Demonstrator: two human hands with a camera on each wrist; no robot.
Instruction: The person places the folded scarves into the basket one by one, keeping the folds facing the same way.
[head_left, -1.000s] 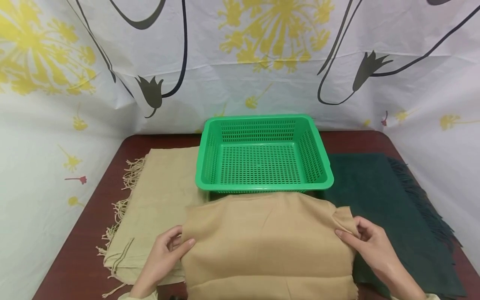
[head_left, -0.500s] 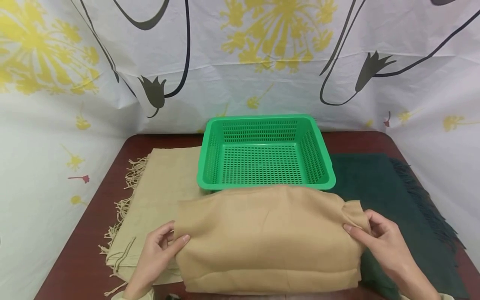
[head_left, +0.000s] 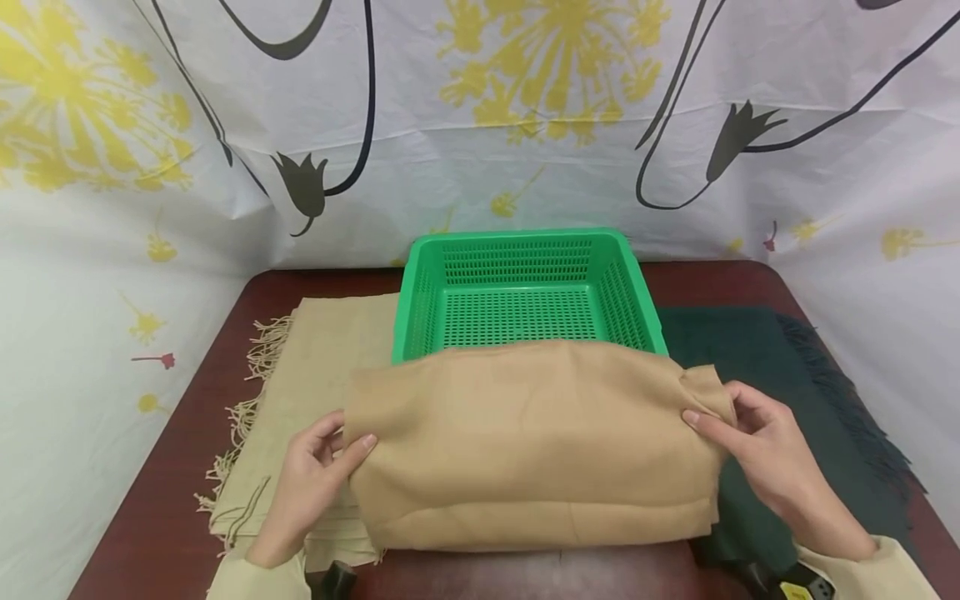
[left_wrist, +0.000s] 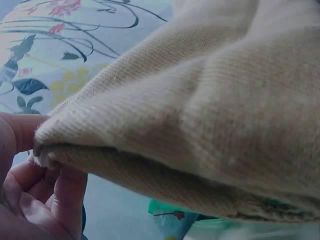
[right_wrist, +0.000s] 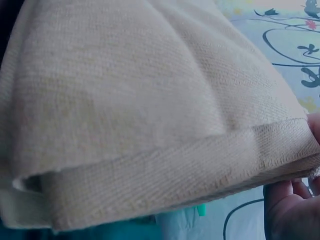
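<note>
A folded tan cloth (head_left: 536,442) is stretched between my two hands in the head view, its upper edge overlapping the front of the green basket (head_left: 517,235). My left hand (head_left: 315,475) pinches its left side, thumb in front and fingers behind. On the opposite side my right hand (head_left: 772,458) pinches the edge near a small turned-over corner. In the left wrist view, the folded layers of the cloth (left_wrist: 200,115) part slightly beside the thumb. The right wrist view shows the cloth's layers (right_wrist: 150,100) stacked, with the right fingers at their end.
A beige fringed cloth (head_left: 330,358) lies folded on the left of the dark red table (head_left: 180,467). On the right lies a dark green fringed cloth (head_left: 750,367). A patterned white curtain (head_left: 480,150) hangs behind and along both sides.
Both hands have lifted the tan cloth up and forward, so it now covers the basket's front rim. Its lower edge has come into view, with bare table below it.
</note>
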